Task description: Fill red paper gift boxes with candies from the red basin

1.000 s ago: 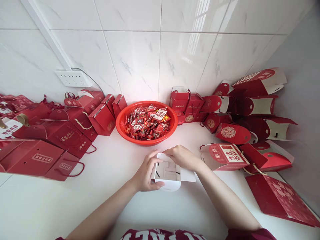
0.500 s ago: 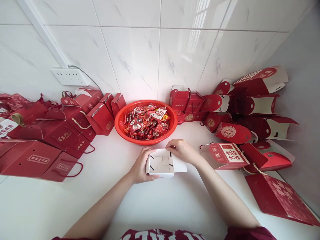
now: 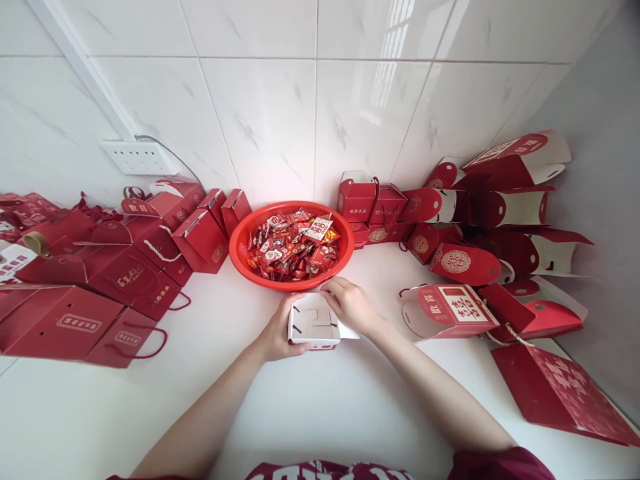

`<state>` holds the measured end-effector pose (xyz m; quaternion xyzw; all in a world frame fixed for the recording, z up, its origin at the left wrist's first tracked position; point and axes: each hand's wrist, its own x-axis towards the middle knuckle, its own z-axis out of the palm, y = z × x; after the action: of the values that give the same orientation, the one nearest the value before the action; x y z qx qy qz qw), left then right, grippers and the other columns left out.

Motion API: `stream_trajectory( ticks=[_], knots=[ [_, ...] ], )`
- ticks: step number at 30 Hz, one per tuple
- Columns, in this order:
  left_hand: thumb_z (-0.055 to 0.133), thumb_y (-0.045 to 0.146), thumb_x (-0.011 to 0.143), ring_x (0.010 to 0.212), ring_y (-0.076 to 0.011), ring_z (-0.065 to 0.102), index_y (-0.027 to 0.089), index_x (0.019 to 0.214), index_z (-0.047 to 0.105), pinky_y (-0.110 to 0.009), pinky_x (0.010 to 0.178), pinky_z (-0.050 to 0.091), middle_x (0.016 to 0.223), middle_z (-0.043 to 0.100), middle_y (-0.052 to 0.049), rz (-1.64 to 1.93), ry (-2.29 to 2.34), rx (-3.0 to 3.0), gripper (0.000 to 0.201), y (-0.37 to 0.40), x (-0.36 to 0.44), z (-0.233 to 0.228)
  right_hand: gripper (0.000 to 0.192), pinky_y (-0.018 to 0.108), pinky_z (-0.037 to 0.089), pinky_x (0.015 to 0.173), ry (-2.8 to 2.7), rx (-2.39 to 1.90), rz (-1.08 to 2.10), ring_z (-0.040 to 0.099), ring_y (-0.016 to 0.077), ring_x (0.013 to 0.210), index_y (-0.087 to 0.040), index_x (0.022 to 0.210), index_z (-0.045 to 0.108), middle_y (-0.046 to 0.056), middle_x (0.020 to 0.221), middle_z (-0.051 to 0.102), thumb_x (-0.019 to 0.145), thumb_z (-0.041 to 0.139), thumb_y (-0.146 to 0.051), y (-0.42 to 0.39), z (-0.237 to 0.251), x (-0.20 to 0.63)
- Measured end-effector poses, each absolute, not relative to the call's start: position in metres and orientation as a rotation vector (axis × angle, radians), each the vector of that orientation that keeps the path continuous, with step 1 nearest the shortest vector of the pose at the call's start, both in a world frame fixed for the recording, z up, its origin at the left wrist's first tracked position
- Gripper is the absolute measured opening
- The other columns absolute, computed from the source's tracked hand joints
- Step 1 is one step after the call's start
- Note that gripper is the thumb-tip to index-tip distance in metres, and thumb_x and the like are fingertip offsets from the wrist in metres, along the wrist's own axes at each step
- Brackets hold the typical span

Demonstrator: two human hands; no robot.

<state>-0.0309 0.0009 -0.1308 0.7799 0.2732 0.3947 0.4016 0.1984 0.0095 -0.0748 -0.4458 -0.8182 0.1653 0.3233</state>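
white-lined card box [image 3: 313,321] just nearer than the red basket [image 3: 270,284], its near-square opening facing up, the long axis unclear. the left hand's [image 3: 275,335] grip clasps its left side; the right hand's [image 3: 349,305] pinches its far right edge. a double-happiness sign reads on the red carton [image 3: 450,311] at right.

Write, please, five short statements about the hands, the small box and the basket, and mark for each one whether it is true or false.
1. The left hand holds the small box. True.
2. The small box is closed. False: it is open at the top, and its white inside shows.
3. The right hand is inside the red basket. False: it is at the far right corner of the small box.
4. The red basket holds wrapped packets. True.
5. Red boxes stand on both sides of the red basket. True.
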Motion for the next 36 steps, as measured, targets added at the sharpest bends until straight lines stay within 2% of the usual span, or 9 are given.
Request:
stream_trajectory(
  ticks=[4, 8, 14, 18, 21, 24, 26, 31, 36],
  knots=[
    [0.08, 0.03, 0.069, 0.135, -0.038, 0.039, 0.021, 0.146, 0.028, -0.054, 0.11, 0.036, 0.147, 0.037, -0.018, 0.995, 0.701, 1.857, 0.093, 0.003, -0.034, -0.125, 0.022, 0.029, 0.046, 0.082, -2.028, -1.123, 0.249, 0.06, 0.0191, 0.09, -0.017, 0.098, 0.06, 0.009, 0.095, 0.064, 0.1, 0.041, -0.027, 0.018, -0.059, 0.198],
    [0.08, 0.028, 0.071, 0.134, -0.0352, 0.041, 0.025, 0.143, 0.026, -0.051, 0.109, 0.038, 0.142, 0.043, -0.016, 0.94, 0.671, 1.74, 0.09, 0.002, -0.033, -0.122, 0.025, 0.027, 0.044, 0.088, -2.12, -1.446, 0.252, 0.06, 0.0172, 0.1, -0.015, 0.109, 0.058, 0.01, 0.109, 0.065, 0.101, 0.035, -0.022, 0.05, -0.034, 0.202],
    [0.085, 0.035, 0.063, 0.131, -0.0364, 0.043, 0.026, 0.146, 0.014, -0.055, 0.107, 0.037, 0.142, 0.04, -0.017, 0.898, 0.803, 1.833, 0.11, 0.001, -0.038, -0.132, 0.01, 0.024, 0.046, 0.072, -2.527, -1.541, 0.469, 0.066, 0.0189, 0.084, -0.017, 0.087, 0.069, 0.006, 0.091, 0.072, 0.083, 0.06, -0.014, 0.103, -0.024, 0.183],
    [0.087, 0.036, 0.061, 0.132, -0.0361, 0.042, 0.026, 0.147, 0.009, -0.053, 0.108, 0.036, 0.143, 0.04, -0.017, 0.857, 0.812, 1.862, 0.116, 0.001, -0.04, -0.133, 0.014, 0.026, 0.047, 0.07, -2.748, -1.518, 0.5, 0.067, 0.0223, 0.081, -0.016, 0.088, 0.072, 0.009, 0.089, 0.073, 0.076, 0.067, -0.011, 0.118, -0.014, 0.153],
    [0.088, 0.036, 0.06, 0.133, -0.0353, 0.042, 0.026, 0.146, 0.015, -0.051, 0.109, 0.037, 0.144, 0.041, -0.016, 0.849, 0.805, 1.844, 0.113, 0.001, -0.039, -0.131, 0.019, 0.029, 0.048, 0.077, -2.805, -1.48, 0.415, 0.068, 0.025, 0.088, -0.012, 0.097, 0.07, 0.014, 0.094, 0.072, 0.081, 0.06, -0.006, 0.124, -0.004, 0.126],
    [0.088, 0.036, 0.06, 0.134, -0.035, 0.04, 0.026, 0.144, 0.018, -0.051, 0.11, 0.036, 0.144, 0.04, -0.016, 0.852, 0.814, 1.826, 0.11, 0.001, -0.04, -0.131, 0.033, 0.033, 0.049, 0.084, -2.754, -1.411, 0.288, 0.065, 0.0263, 0.101, -0.007, 0.115, 0.061, 0.02, 0.111, 0.067, 0.091, 0.04, -0.001, 0.13, -0.003, 0.1],
    [0.088, 0.036, 0.06, 0.134, -0.0351, 0.041, 0.026, 0.144, 0.019, -0.052, 0.11, 0.035, 0.145, 0.04, -0.016, 0.852, 0.837, 1.822, 0.109, 0.002, -0.041, -0.131, 0.037, 0.034, 0.048, 0.089, -2.734, -1.327, 0.249, 0.062, 0.0255, 0.11, -0.008, 0.123, 0.055, 0.019, 0.121, 0.063, 0.094, 0.033, -0.002, 0.135, -0.01, 0.087],
    [0.088, 0.037, 0.059, 0.133, -0.0349, 0.042, 0.025, 0.143, 0.021, -0.052, 0.109, 0.038, 0.144, 0.04, -0.016, 0.867, 0.852, 1.799, 0.108, 0.002, -0.04, -0.131, 0.037, 0.036, 0.043, 0.1, -2.759, -1.174, 0.291, 0.052, 0.0229, 0.125, -0.014, 0.129, 0.052, 0.015, 0.133, 0.057, 0.096, 0.038, -0.007, 0.15, -0.035, 0.076],
    [0.088, 0.038, 0.059, 0.133, -0.0355, 0.042, 0.025, 0.146, 0.018, -0.052, 0.11, 0.036, 0.144, 0.041, -0.016, 0.864, 0.828, 1.824, 0.112, 0.003, -0.039, -0.133, 0.038, 0.042, 0.042, 0.1, -2.679, -1.202, 0.36, 0.047, 0.028, 0.127, -0.016, 0.129, 0.052, 0.016, 0.134, 0.055, 0.091, 0.05, -0.011, 0.152, -0.045, 0.08]
  ],
)
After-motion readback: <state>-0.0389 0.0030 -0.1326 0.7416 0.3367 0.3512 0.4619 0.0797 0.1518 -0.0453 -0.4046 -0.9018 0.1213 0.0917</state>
